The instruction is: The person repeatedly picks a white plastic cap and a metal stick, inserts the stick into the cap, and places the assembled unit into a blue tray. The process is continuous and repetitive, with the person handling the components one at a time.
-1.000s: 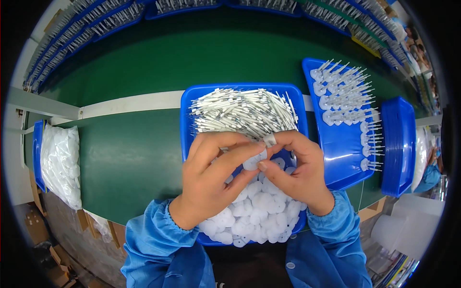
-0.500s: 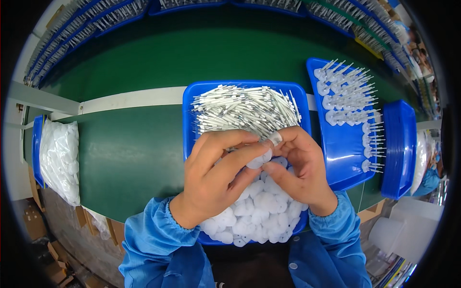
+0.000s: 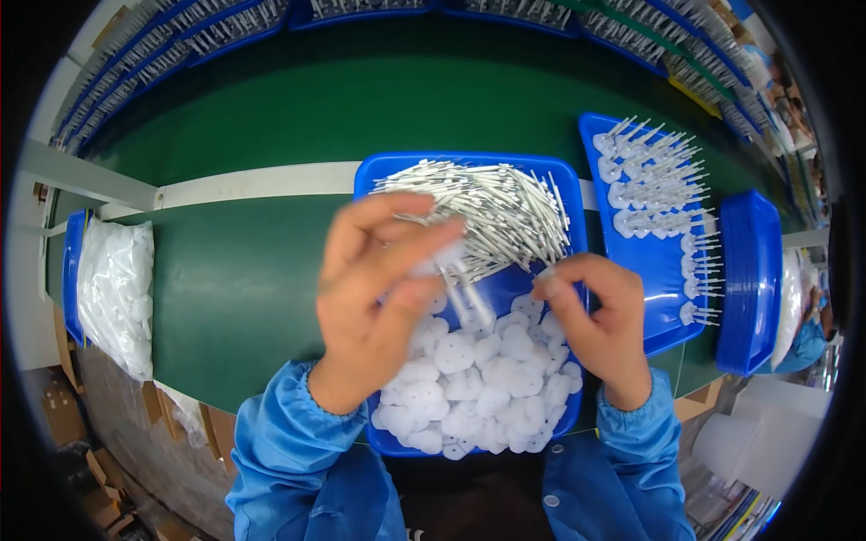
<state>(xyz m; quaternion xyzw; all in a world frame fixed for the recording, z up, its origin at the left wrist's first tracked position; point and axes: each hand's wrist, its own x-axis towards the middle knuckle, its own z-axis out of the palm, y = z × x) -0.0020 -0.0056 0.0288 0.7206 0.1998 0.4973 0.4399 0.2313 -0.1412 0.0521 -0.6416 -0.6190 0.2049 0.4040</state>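
Note:
My left hand pinches a translucent white plastic disc between thumb and fingers. Pale thin rods stick out from the disc toward me, smeared by motion. To its right, my right hand is closed at the fingertips, apart from the disc; whatever is between them is too small to make out. Both hands are over a blue tray. Its far half holds a heap of thin white rods with dark metal ends, and its near half a pile of loose scalloped white discs with small holes.
On the right, a blue tray bears rows of discs with rods standing in them. Beyond it stands a stack of blue trays. A clear bag of white parts sits at the left. More filled trays line the back of the green table.
My hands have moved apart. The left went up and left with the disc, which now shows rods hanging from it; the right drew back to the right, fingertips together.

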